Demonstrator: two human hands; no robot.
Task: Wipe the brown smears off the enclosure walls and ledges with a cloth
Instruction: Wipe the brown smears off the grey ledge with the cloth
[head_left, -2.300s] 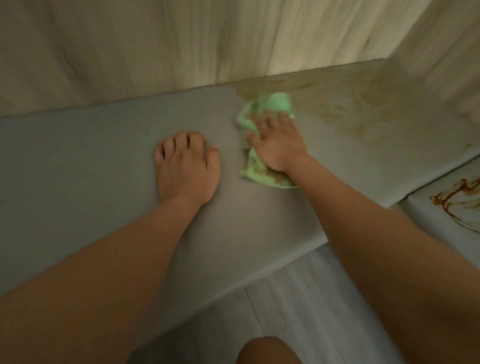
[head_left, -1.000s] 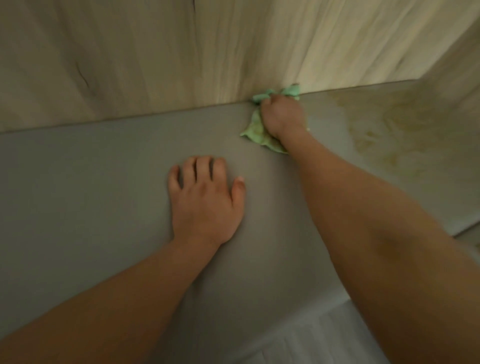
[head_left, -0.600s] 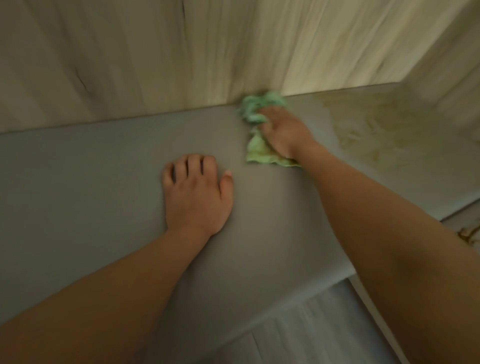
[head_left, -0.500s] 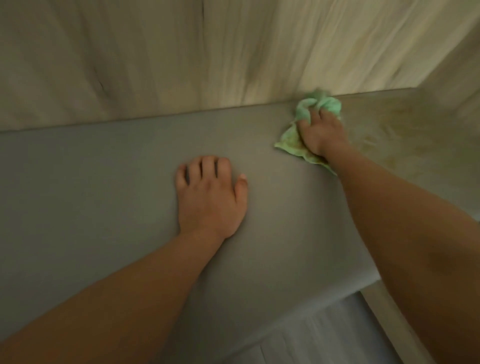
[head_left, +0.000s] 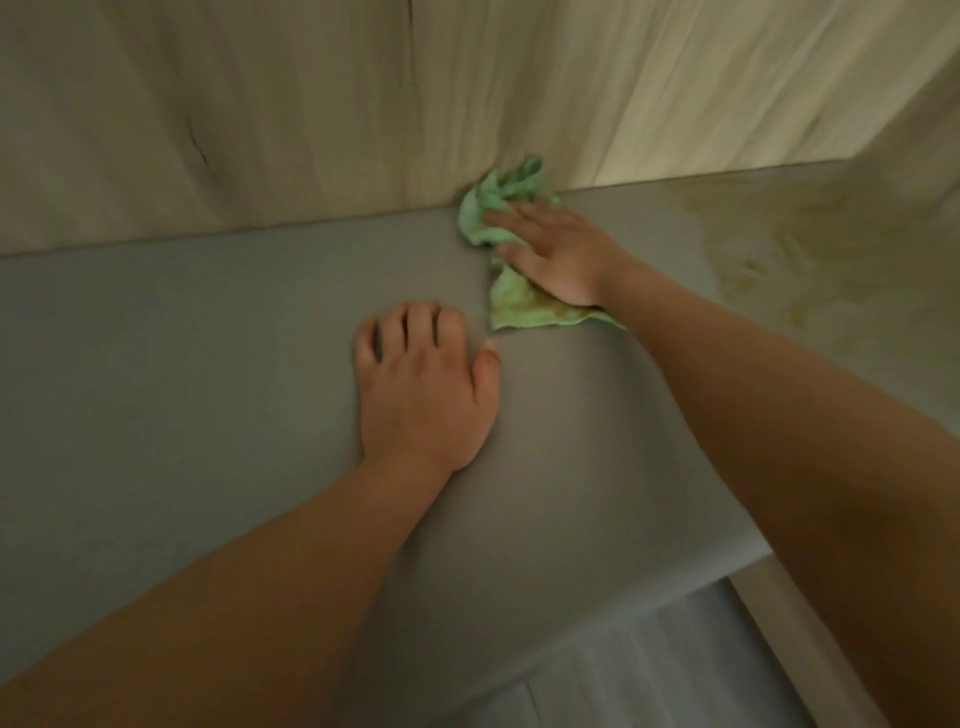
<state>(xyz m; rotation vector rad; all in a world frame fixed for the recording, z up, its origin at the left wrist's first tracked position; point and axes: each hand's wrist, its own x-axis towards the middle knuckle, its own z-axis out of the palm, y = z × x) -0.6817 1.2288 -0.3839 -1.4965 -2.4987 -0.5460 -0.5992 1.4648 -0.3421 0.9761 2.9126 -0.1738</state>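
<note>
Right hand (head_left: 558, 254) lies flat, apparently pressing cloth (head_left: 511, 306) onto ledge (head_left: 208, 374).

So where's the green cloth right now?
In the head view, the green cloth lies on the grey ledge under the right hand, its far end bunched against the wooden wall, just beyond the left hand.

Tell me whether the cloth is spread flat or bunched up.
Bunched. The cloth is crumpled under the right hand, its far end wadded against the wall; only one brown-stained corner lies flat.
</note>
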